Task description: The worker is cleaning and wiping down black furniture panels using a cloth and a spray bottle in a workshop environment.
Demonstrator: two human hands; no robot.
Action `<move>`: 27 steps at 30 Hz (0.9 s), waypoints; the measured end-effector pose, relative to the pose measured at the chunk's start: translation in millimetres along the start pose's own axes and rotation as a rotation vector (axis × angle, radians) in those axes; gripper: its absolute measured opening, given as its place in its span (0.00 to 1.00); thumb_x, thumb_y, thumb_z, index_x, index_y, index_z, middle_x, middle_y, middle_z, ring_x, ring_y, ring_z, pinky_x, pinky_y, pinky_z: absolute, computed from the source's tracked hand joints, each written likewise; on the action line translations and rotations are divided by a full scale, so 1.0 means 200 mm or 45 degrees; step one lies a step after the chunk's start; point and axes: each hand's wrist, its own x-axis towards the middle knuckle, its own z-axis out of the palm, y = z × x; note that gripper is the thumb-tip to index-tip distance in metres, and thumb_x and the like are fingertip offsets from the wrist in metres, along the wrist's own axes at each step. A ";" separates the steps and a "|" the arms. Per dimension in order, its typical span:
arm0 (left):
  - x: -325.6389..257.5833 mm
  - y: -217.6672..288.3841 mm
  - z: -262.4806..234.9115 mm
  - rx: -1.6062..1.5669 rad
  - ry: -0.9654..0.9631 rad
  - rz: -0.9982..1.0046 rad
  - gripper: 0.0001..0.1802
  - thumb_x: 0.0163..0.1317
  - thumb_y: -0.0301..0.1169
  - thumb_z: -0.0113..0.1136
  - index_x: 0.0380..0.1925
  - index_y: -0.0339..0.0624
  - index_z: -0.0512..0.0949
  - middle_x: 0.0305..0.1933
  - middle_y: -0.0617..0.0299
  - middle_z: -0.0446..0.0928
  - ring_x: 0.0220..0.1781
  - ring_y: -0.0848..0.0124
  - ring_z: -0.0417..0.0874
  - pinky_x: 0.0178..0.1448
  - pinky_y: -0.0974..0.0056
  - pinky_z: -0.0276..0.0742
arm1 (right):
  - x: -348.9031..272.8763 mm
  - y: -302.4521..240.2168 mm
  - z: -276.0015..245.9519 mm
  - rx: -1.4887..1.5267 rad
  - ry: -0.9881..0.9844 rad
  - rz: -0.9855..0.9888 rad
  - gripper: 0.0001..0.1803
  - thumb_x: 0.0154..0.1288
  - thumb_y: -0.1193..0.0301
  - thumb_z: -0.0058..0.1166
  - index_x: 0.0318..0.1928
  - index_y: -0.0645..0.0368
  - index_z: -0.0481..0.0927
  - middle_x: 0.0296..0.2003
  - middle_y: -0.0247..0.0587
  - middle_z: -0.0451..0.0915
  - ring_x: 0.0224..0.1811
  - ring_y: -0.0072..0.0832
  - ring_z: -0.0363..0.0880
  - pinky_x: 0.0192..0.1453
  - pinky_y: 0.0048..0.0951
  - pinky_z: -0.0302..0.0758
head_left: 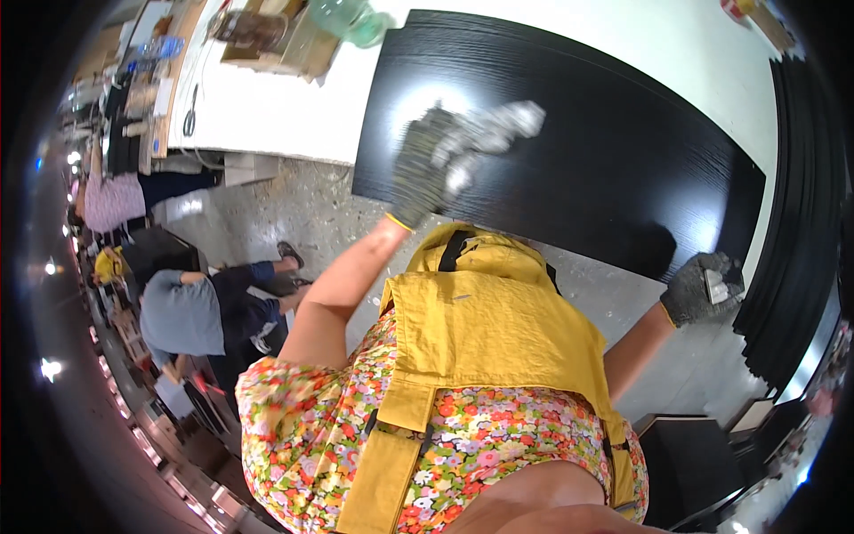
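Observation:
A large black wood-grain panel (569, 133) lies flat on the white worktop in front of me. My left hand (420, 169), in a dark grey knit glove with a yellow cuff edge, is closed on a crumpled whitish rag (494, 132) over the panel's left part; both are blurred. At the panel's near right corner is my right hand (703, 289), gloved too, with its fingers curled. A small pale patch shows at those fingers, and I cannot tell whether it is a held piece or part of the glove. The panel mirrors this hand as a dark shape.
A stack of black boards (783, 222) stands along the right. At the back left of the white worktop (253, 111) are a cardboard box (307, 44), a green plastic bottle (351, 20) and black scissors (190, 111). Two people work to the left, one in a grey shirt (182, 311).

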 end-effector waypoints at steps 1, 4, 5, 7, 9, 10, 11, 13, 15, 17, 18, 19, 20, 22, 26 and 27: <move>-0.04 -0.14 -0.10 -0.338 0.069 -0.411 0.29 0.59 0.38 0.62 0.61 0.40 0.72 0.66 0.49 0.70 0.70 0.54 0.68 0.73 0.54 0.62 | 0.04 0.05 -0.08 -0.622 -0.102 0.051 0.16 0.73 0.62 0.43 0.51 0.59 0.77 0.48 0.39 0.79 0.54 0.31 0.76 0.56 0.36 0.74; -0.13 -0.37 -0.38 0.279 0.249 -0.274 0.27 0.63 0.37 0.57 0.62 0.40 0.71 0.65 0.48 0.71 0.69 0.53 0.69 0.73 0.55 0.62 | 0.06 0.25 -0.26 -1.156 -0.280 0.258 0.24 0.71 0.53 0.46 0.59 0.54 0.73 0.55 0.42 0.76 0.54 0.34 0.74 0.56 0.38 0.72; -0.15 -0.38 -0.46 0.380 0.218 -0.336 0.27 0.64 0.36 0.55 0.63 0.40 0.70 0.65 0.48 0.71 0.69 0.53 0.68 0.73 0.55 0.62 | 0.07 0.35 -0.30 -1.463 -0.403 0.282 0.25 0.71 0.50 0.46 0.60 0.50 0.74 0.55 0.43 0.76 0.54 0.36 0.74 0.56 0.40 0.71; -0.34 -0.66 -0.58 0.392 0.376 -0.393 0.26 0.64 0.33 0.56 0.63 0.40 0.70 0.64 0.47 0.72 0.66 0.53 0.71 0.71 0.56 0.65 | 0.05 0.43 -0.41 -1.398 -0.185 0.185 0.25 0.70 0.46 0.45 0.56 0.47 0.77 0.55 0.46 0.78 0.49 0.40 0.76 0.54 0.45 0.71; -0.46 -0.75 -0.66 0.105 0.567 -0.708 0.25 0.66 0.29 0.55 0.64 0.40 0.70 0.63 0.51 0.74 0.63 0.59 0.76 0.67 0.60 0.68 | 0.01 0.54 -0.50 -1.534 -0.111 0.242 0.23 0.71 0.47 0.45 0.55 0.46 0.79 0.54 0.46 0.79 0.48 0.40 0.77 0.52 0.43 0.72; -0.46 -0.67 -0.69 -0.012 0.664 -0.726 0.24 0.67 0.28 0.54 0.63 0.39 0.71 0.63 0.52 0.75 0.62 0.61 0.76 0.66 0.61 0.68 | -0.03 0.60 -0.54 -1.666 -0.066 0.205 0.23 0.72 0.48 0.44 0.56 0.45 0.79 0.56 0.45 0.77 0.49 0.40 0.76 0.52 0.41 0.72; -0.40 -0.53 -0.71 -0.130 0.755 -0.744 0.23 0.68 0.28 0.54 0.63 0.38 0.71 0.62 0.54 0.75 0.62 0.63 0.76 0.66 0.62 0.68 | -0.06 0.63 -0.58 -1.590 0.015 0.305 0.24 0.73 0.47 0.42 0.56 0.45 0.79 0.58 0.45 0.75 0.49 0.39 0.76 0.51 0.41 0.72; -0.31 -0.23 -0.78 -0.260 0.677 -0.496 0.20 0.69 0.28 0.55 0.59 0.36 0.73 0.56 0.54 0.79 0.58 0.66 0.78 0.64 0.64 0.70 | -0.11 0.71 -0.69 -1.548 0.095 0.522 0.25 0.74 0.46 0.38 0.57 0.44 0.77 0.60 0.45 0.74 0.50 0.39 0.75 0.50 0.40 0.72; -0.18 -0.04 -0.69 -0.210 0.543 -0.419 0.21 0.66 0.27 0.59 0.59 0.39 0.74 0.55 0.55 0.80 0.56 0.67 0.79 0.62 0.64 0.74 | -0.14 0.78 -0.78 -1.617 0.121 0.637 0.26 0.74 0.45 0.35 0.62 0.41 0.73 0.60 0.46 0.74 0.51 0.40 0.74 0.50 0.40 0.73; -0.10 0.06 -0.44 -0.305 0.433 -0.427 0.29 0.60 0.27 0.66 0.62 0.42 0.72 0.59 0.55 0.78 0.59 0.67 0.78 0.64 0.65 0.74 | -0.15 0.83 -0.85 -1.655 0.239 0.568 0.28 0.73 0.45 0.37 0.64 0.44 0.71 0.60 0.46 0.74 0.51 0.42 0.76 0.50 0.42 0.75; -0.02 0.17 -0.34 -0.524 0.309 -0.491 0.32 0.59 0.26 0.67 0.64 0.43 0.70 0.64 0.56 0.74 0.63 0.67 0.76 0.66 0.65 0.73 | -0.14 0.86 -0.87 -1.664 0.228 0.556 0.28 0.73 0.45 0.37 0.64 0.44 0.71 0.60 0.46 0.74 0.51 0.42 0.76 0.50 0.42 0.75; 0.01 0.14 -0.17 -0.587 0.305 -0.380 0.31 0.59 0.30 0.69 0.63 0.42 0.71 0.64 0.54 0.74 0.65 0.65 0.75 0.67 0.63 0.71 | -0.12 0.90 -0.89 -1.648 0.226 0.645 0.29 0.73 0.45 0.38 0.65 0.46 0.70 0.61 0.49 0.72 0.52 0.44 0.75 0.50 0.42 0.75; 0.04 0.11 -0.07 -0.470 0.221 -0.202 0.34 0.56 0.35 0.71 0.63 0.46 0.72 0.66 0.54 0.72 0.68 0.61 0.72 0.70 0.60 0.68 | -0.11 0.93 -0.89 -1.636 0.223 0.721 0.30 0.73 0.45 0.39 0.66 0.47 0.68 0.61 0.53 0.71 0.53 0.45 0.74 0.51 0.42 0.74; 0.12 0.18 0.00 -0.218 0.070 -0.014 0.40 0.51 0.43 0.74 0.64 0.46 0.72 0.68 0.54 0.70 0.72 0.55 0.67 0.74 0.54 0.61 | -0.09 0.94 -0.88 -1.642 0.171 0.749 0.30 0.74 0.45 0.39 0.66 0.49 0.68 0.61 0.52 0.72 0.56 0.45 0.74 0.55 0.43 0.74; 0.17 0.37 -0.13 -0.219 0.009 0.172 0.44 0.46 0.44 0.77 0.65 0.45 0.71 0.69 0.54 0.69 0.73 0.50 0.64 0.76 0.51 0.56 | -0.16 1.12 -0.92 -1.848 0.172 0.525 0.28 0.77 0.52 0.39 0.67 0.58 0.66 0.61 0.51 0.72 0.64 0.43 0.70 0.67 0.47 0.69; 0.16 0.37 -0.18 -0.334 0.017 0.206 0.45 0.45 0.45 0.77 0.65 0.45 0.71 0.69 0.54 0.69 0.73 0.49 0.64 0.76 0.51 0.56 | -0.21 1.24 -0.96 -1.971 0.196 0.396 0.27 0.77 0.54 0.40 0.66 0.60 0.66 0.60 0.50 0.73 0.63 0.41 0.71 0.67 0.46 0.69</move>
